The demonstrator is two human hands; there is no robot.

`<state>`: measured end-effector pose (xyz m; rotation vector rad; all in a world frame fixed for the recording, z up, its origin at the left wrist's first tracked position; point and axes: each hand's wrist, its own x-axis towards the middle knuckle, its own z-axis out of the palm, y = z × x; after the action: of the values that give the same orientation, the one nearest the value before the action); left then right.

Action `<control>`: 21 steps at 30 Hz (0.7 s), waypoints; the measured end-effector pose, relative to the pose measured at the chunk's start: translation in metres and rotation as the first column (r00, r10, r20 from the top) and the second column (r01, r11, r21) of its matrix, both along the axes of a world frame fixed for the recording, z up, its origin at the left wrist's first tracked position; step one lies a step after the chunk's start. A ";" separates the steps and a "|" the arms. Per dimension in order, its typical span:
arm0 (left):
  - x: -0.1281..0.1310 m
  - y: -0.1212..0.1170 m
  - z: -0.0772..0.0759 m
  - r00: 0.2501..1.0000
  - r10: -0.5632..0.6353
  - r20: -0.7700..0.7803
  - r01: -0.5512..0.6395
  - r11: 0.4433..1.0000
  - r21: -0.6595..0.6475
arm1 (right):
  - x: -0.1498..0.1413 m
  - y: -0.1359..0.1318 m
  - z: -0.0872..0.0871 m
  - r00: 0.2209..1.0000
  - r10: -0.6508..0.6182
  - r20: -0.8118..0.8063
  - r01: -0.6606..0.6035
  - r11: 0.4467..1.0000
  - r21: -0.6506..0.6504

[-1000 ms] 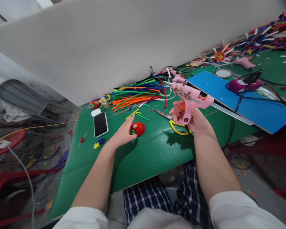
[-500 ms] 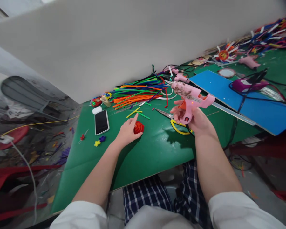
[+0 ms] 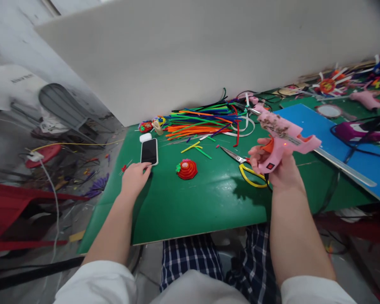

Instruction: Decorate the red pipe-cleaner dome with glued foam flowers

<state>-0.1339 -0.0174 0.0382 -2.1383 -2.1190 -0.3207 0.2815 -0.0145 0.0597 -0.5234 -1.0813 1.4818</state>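
Observation:
My right hand (image 3: 277, 164) is wrapped round the handle of a pink hot glue gun (image 3: 283, 128), its nozzle pointing up and left and a small orange light lit. My left hand (image 3: 135, 179) is down on the table by the lower edge of the phone (image 3: 149, 151). Its fingers are bent together, and whatever is in them is hidden beneath. A ribbed red dome of pipe cleaner (image 3: 187, 169), with a green flower and a pink bit on it, sits between my hands. Below the glue gun lie yellow-handled scissors (image 3: 251, 176).
Loose pipe cleaners (image 3: 202, 122) are heaped against the white partition (image 3: 209, 50). Short yellow and green pieces (image 3: 198, 148) lie before them. A white case (image 3: 145, 137) touches the phone's top. To the right are a blue board (image 3: 316, 131) and another pink glue gun (image 3: 367, 99).
My left hand has left the red dome and moved left to where the yellow and blue flowers lay, covering them. The glue gun stays in my right hand. The view has shifted.

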 end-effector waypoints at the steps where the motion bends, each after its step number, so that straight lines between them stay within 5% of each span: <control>1: -0.009 -0.003 -0.004 0.998 0.027 -0.052 -0.028 0.999 -0.018 | 0.000 0.000 0.001 1.000 -0.006 0.001 0.006 1.000 -0.009; 8: -0.022 -0.010 -0.019 0.994 0.064 -0.092 -0.069 0.996 -0.048 | -0.005 -0.002 0.003 1.000 -0.012 0.021 0.013 0.999 -0.040; 14: -0.004 -0.012 -0.010 0.967 0.050 0.249 -0.054 0.999 0.009 | -0.006 -0.003 0.003 1.000 0.014 0.025 -0.013 0.999 -0.045; 16: 0.018 -0.011 0.000 0.821 0.064 0.567 -0.090 0.996 0.018 | -0.012 -0.004 0.003 0.999 0.012 0.046 -0.011 0.999 -0.030; 18: 0.051 -0.010 0.011 0.577 0.039 0.816 -0.114 0.993 0.033 | -0.023 -0.005 0.004 0.994 -0.001 0.105 0.005 0.999 -0.033; 21: 0.109 -0.007 0.023 0.275 -0.087 0.957 0.017 0.996 0.086 | -0.050 -0.008 0.003 0.965 -0.093 0.246 0.110 0.992 -0.056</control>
<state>-0.0246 -0.0243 0.0613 -2.1575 -2.3460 -2.1993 0.2319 -0.0223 0.0625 -0.8148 -1.1774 1.3938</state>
